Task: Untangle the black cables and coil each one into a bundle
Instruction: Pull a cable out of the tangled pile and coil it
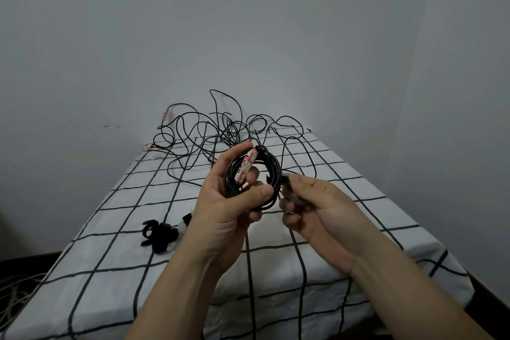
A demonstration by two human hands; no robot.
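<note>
My left hand (229,201) grips a coiled bundle of black cable (271,171) above the table's middle, thumb pressed across its lower loops. A white label with red marks (247,167) sits on the coil. My right hand (311,204) pinches a short black strap or cable end (285,181) at the coil's right side. A tangle of loose black cables (220,130) lies at the table's far end, with a strand running along the right toward my hands. Two more red-and-white labels (165,114) (149,147) hang on the tangle's left.
The table wears a white cloth with a black grid (110,243). Black straps (158,233) and a small black-and-white piece (185,222) lie left of my left arm. Pale cords (13,298) lie on the floor at lower left. A grey wall (248,22) stands behind the table.
</note>
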